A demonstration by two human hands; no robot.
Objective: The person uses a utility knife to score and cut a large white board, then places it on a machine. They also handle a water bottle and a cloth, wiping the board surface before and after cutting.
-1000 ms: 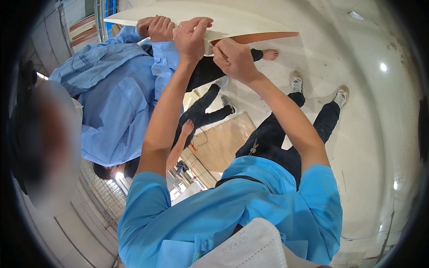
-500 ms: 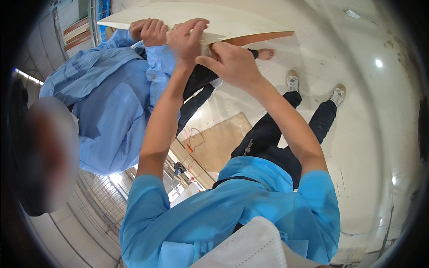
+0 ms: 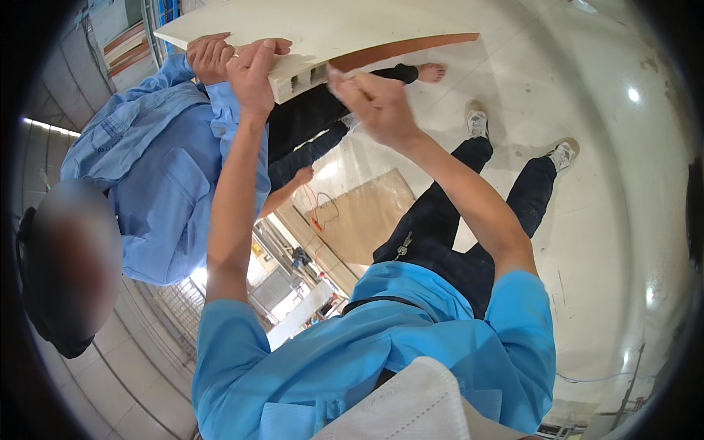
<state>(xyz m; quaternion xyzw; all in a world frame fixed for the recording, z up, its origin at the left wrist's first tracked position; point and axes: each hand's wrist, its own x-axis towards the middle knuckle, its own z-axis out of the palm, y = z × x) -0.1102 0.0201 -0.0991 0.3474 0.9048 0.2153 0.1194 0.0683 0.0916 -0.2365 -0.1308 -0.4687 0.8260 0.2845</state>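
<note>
A large cream-white panel (image 3: 352, 26) with a brown edge spans the top of the view. Rectangular hollows show in its near end. My left hand (image 3: 253, 77) grips the panel's near left corner, fingers over the top. Just right of that end is my right hand (image 3: 378, 106), its fingers curled and slightly blurred, the fingertips close to the panel's edge. Whatever those fingers may hold is hidden. Beside my left hand, a co-worker's hands (image 3: 209, 57) clasp the same panel along its left edge.
The co-worker in a light blue jacket (image 3: 161, 183) stands close on my left. Another person's hand (image 3: 302, 176) and a bare foot (image 3: 431, 72) show beyond. A brown board (image 3: 367, 216) with an orange-and-black cord (image 3: 317, 220) lies on the pale, shiny floor (image 3: 601, 242).
My left hand has shifted left along with the panel's corner. My right hand has come away from beside it and dropped slightly, leaving the hollow end exposed. The co-worker's hands moved left too.
</note>
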